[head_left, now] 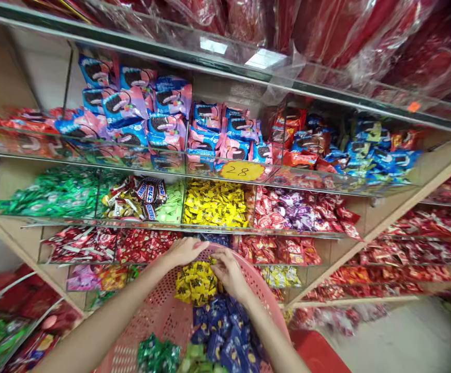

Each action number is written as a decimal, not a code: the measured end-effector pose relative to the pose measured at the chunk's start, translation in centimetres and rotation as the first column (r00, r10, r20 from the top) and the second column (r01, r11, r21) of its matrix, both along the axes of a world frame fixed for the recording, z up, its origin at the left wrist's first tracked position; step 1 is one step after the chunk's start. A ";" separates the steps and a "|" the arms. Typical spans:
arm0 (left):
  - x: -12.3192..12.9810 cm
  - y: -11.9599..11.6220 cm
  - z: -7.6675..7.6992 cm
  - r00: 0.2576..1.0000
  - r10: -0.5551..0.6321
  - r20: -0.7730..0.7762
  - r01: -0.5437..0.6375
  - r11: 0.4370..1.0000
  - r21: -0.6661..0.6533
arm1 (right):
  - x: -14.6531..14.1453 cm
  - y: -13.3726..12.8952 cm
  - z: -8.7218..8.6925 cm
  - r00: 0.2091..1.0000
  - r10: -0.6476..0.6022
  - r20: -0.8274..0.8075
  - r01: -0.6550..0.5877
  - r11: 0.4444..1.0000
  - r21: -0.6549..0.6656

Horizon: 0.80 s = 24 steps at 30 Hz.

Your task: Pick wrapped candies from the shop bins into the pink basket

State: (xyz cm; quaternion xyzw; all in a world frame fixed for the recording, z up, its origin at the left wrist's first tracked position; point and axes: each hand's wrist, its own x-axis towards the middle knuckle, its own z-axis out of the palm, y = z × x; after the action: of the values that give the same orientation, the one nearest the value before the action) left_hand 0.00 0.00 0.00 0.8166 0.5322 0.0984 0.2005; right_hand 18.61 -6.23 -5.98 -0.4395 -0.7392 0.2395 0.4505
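Note:
A pink perforated plastic basket (151, 295) stands before me, tilted in view. My left hand (186, 250) is at its far rim, fingers stretched out to the right and nothing seen in them. Just inside that rim, my right hand (228, 269) hovers over yellow-wrapped candies (196, 282), its fingers bent but apart; a bit of yellow shows by its fingertips. Nearer to me in the basket lie dark blue wrapped candies (227, 331), green foil-wrapped candies (158, 355) and pale green packets (202, 360).
Behind the basket rises a shelf with clear dividers. One bin holds yellow candies (215, 204), beside green-wrapped sweets (58, 194) and Snickers bars (147, 194). Above are blue-and-pink cookie packs (126, 106) and a yellow price tag (243, 170). A red stool-like object (318, 352) stands right.

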 end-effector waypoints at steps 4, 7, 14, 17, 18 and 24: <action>0.1 0.2 -0.1 1.000 0.022 -0.018 -0.022 1.000 -0.007 | 0.5 0.1 -0.9 0.993 -0.005 0.114 0.017 0.994 -0.107; 0.1 0.2 -0.1 0.999 0.016 -0.034 -0.016 1.000 0.003 | 1.1 0.3 -1.2 0.991 -0.047 0.124 0.062 0.990 -0.128; 0.0 -0.1 0.2 1.000 0.008 -0.029 -0.008 1.000 -0.003 | 2.1 0.6 -1.2 0.985 -0.118 0.124 0.140 0.973 -0.184; 0.1 -0.2 0.3 0.999 0.010 -0.033 -0.010 1.000 -0.006 | 1.5 0.2 -1.3 0.981 -0.086 0.173 0.124 0.967 -0.224; 0.1 -0.2 0.3 0.999 0.013 -0.035 -0.013 1.000 -0.006 | 1.2 0.0 -1.4 0.979 -0.071 0.190 0.116 0.965 -0.235; 0.2 -0.1 0.4 0.999 0.008 -0.032 -0.008 1.000 -0.011 | 0.4 -0.7 -1.4 0.942 -0.049 0.332 0.138 0.958 -0.250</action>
State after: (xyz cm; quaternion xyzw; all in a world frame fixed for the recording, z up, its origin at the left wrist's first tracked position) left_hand 0.18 -0.13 0.39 0.8148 0.5392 0.0831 0.1958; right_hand 18.96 -6.95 -7.37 -0.5648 -0.7415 0.2409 0.2704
